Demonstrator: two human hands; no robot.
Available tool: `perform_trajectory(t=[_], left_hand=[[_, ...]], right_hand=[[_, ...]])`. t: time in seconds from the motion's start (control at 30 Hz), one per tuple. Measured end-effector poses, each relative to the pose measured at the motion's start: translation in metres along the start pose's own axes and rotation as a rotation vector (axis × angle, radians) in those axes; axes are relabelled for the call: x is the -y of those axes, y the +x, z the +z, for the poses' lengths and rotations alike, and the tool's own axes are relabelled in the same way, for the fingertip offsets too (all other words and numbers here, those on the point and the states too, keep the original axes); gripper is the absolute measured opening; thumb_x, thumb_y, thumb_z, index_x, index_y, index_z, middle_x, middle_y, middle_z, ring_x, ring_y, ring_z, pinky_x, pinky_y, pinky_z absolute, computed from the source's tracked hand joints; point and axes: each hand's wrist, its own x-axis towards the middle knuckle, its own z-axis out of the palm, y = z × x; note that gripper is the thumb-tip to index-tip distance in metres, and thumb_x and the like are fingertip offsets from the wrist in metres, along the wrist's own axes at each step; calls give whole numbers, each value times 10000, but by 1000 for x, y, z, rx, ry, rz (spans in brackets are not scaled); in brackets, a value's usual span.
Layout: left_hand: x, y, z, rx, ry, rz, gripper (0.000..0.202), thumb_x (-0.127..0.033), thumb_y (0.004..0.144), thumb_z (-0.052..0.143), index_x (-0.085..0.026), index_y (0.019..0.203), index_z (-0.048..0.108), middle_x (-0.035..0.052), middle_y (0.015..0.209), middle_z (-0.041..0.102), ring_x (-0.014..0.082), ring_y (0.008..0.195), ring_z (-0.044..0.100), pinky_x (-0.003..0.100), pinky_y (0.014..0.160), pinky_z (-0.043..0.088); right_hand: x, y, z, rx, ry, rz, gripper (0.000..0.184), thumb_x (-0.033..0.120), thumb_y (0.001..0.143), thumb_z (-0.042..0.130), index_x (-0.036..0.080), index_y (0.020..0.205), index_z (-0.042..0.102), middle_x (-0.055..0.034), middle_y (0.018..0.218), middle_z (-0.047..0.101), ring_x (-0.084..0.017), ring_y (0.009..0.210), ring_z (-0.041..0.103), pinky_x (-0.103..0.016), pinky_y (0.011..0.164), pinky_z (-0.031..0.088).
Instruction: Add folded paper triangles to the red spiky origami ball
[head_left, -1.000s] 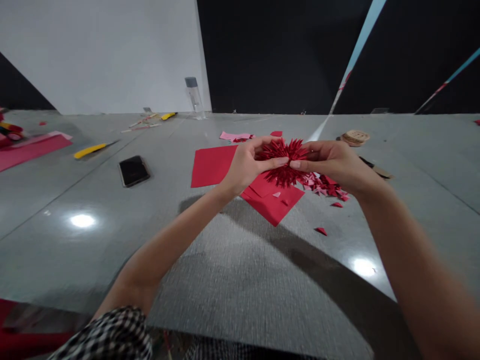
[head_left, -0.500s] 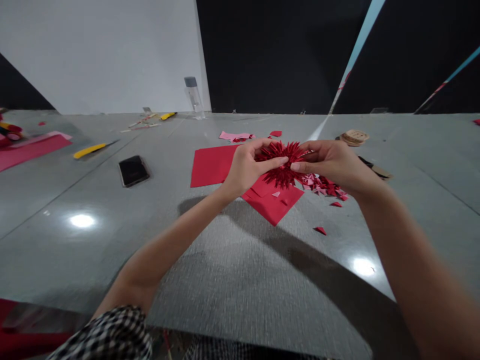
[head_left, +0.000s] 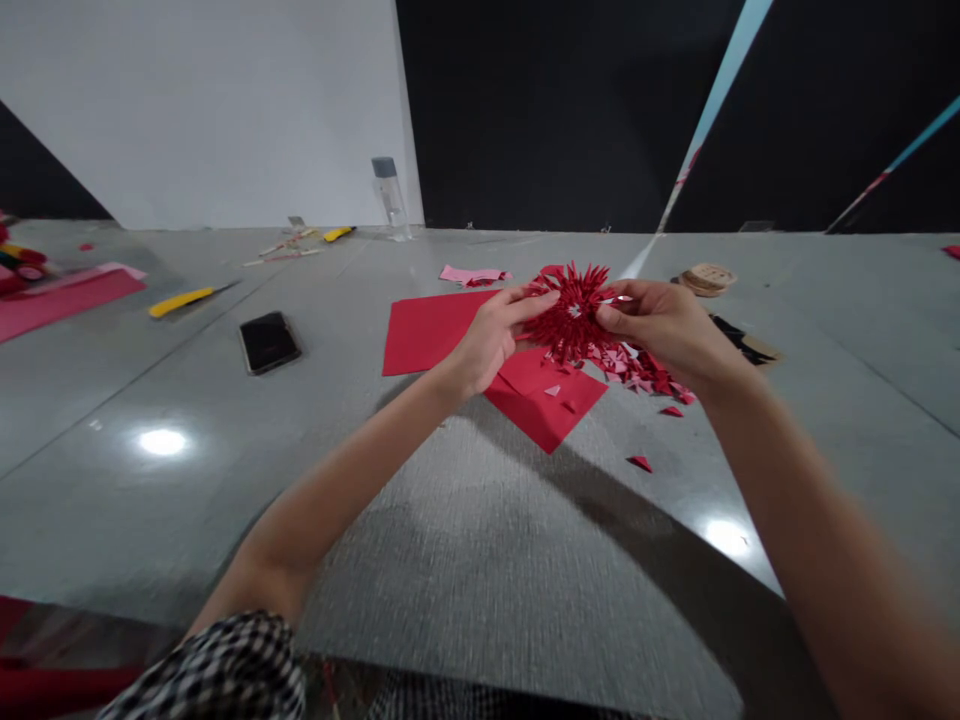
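The round, spiky red ball (head_left: pixel 571 325), seemingly of folded paper, is held up above the smooth grey desk (head_left: pixel 420 580) and flat red paper sheets (head_left: pixel 551 420), the left hand (head_left: pixel 487 340) pinching its left side and the right hand's (head_left: pixel 671 325) fingers closed narrowly on its right edge. It should be very light, springy but easily crushed at the tips, so a soft pinch near the dense middle would suit it

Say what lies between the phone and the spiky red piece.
In the head view, the red sheet and left hand lie between phone and spiky red piece.
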Motion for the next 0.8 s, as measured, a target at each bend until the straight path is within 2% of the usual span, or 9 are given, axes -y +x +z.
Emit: perform_trajectory(t=[0.1,0.2,0.37,0.43,0.57,0.67,0.73,0.8], left_hand=[[3,0,-4,88,22,-57,358,-449,766,897,-206,995,767,94,1176,789,269,1137,724,445,1033,577],[5,0,-4,15,44,-45,361,-320,713,936,-185,996,756,109,1206,787,266,1149,731,448,1083,559],[6,0,0,-87,22,5,394,-268,660,955,-191,982,742,93,1205,784,277,1189,718,458,1108,554],[6,-1,1,-100,29,9,455,-256,606,980,-191,981,732,86,1176,784,271,1163,722,459,1115,548],[5,0,-2,-103,100,34,553,-223,537,1006,-199,1014,727,72,1167,774,247,1157,709,447,1144,517],[3,1,-6,-103,96,35,531,-316,595,1006,-221,1048,744,60,1186,763,226,1145,703,414,1087,546],[3,2,-7,-108,87,27,443,-445,677,964,-232,1011,765,51,1147,767,210,1099,704,384,1007,575],[3,2,-7,-126,101,23,400,-508,718,927,-229,964,781,47,1091,769,195,1050,697,349,933,586]], right_hand=[[-6,3,-3,6,38,-6,391,487,692,949,241,892,719,-22,803,716,-186,810,701,-363,806,600],[-9,4,-4,10,66,-23,477,508,681,949,238,1004,725,-8,827,724,-170,797,698,-355,842,607],[-9,4,-1,80,53,60,554,375,596,1003,240,1056,725,-59,1001,787,-225,955,743,-412,957,615],[-8,3,0,106,48,58,535,376,586,1003,235,1026,733,-74,1036,794,-244,989,749,-440,978,618],[-11,4,-4,111,20,7,440,422,652,965,237,992,755,-54,1022,791,-230,975,747,-443,995,611],[-13,5,-11,119,21,1,446,393,659,966,243,1024,758,-42,1016,783,-218,978,745,-429,1015,594],[-14,5,-14,114,24,13,496,340,619,990,241,1042,750,-38,995,776,-211,956,745,-427,1002,592],[-13,5,-16,108,27,14,497,334,609,995,232,1029,748,-39,987,772,-204,940,742,-432,1009,588]])
